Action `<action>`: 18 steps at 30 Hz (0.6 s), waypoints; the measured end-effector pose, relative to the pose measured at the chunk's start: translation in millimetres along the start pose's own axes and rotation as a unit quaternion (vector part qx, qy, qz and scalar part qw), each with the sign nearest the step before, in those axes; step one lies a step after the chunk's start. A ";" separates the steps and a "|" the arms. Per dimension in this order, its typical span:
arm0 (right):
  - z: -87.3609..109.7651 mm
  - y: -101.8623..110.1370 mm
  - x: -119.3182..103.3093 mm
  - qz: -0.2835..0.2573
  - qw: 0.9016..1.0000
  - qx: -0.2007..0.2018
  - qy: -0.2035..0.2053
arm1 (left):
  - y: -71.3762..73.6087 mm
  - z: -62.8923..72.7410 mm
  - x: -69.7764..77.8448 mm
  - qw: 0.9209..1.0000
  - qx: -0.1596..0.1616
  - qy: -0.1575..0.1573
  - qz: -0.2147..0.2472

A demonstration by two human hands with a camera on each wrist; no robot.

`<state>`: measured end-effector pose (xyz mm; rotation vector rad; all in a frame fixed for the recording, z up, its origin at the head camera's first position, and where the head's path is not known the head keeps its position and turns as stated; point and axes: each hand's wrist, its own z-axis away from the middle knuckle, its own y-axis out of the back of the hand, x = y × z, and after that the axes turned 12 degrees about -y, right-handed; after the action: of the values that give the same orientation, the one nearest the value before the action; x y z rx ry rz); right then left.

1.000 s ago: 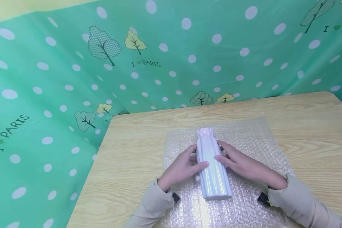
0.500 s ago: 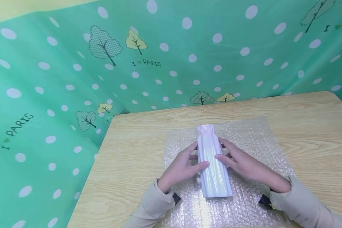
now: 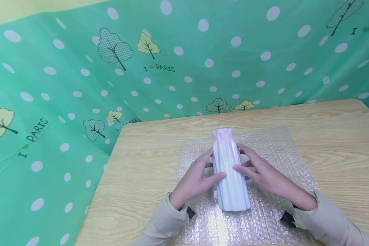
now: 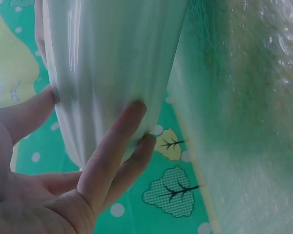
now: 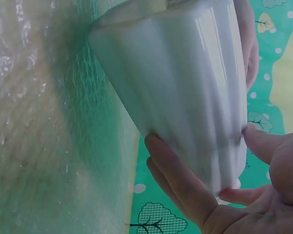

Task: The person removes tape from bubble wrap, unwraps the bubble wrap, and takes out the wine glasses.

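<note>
A glossy, ribbed vase (image 3: pixel 230 186), white shading to pale pink at its pleated neck, is held up over a sheet of bubble wrap (image 3: pixel 272 147). It tilts, neck pointing to the far side of the table. My left hand (image 3: pixel 196 176) grips its left side, thumb on top and fingers round the side. On the opposite side my right hand (image 3: pixel 264 172) grips it likewise. Both wrist views show the vase's base end apart from the bubble wrap, with fingers (image 4: pixel 112 151) of the left hand and fingers (image 5: pixel 178 178) of the right hand against its wall.
The bubble wrap lies flat on a wood-grain table (image 3: pixel 141 164). Behind and to the left hangs a green curtain (image 3: pixel 178 61) with white dots and printed trees. The table's left edge runs beside the left sleeve (image 3: pixel 167 218).
The vase's neck has risen and moved slightly away from me, both hands moving with it. Its lower end has shifted a little farther off too. The grip looks the same.
</note>
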<state>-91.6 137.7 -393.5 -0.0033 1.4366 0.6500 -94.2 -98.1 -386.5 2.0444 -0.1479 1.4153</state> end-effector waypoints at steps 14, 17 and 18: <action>3.0 1.6 -0.5 0.006 0.999 0.036 0.039 | -1.0 -0.7 8.3 0.999 0.036 -0.011 0.017; 3.7 1.9 -0.9 0.016 0.998 0.050 0.046 | -1.2 -0.9 8.6 0.999 0.047 -0.016 0.017; 3.8 2.1 -1.1 0.018 0.997 0.053 0.049 | -1.3 -0.8 8.8 0.998 0.050 -0.018 0.016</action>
<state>-89.1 140.4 -391.0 0.0761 1.5678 0.6093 -90.7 -94.4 -379.2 2.1583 -0.1281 1.4333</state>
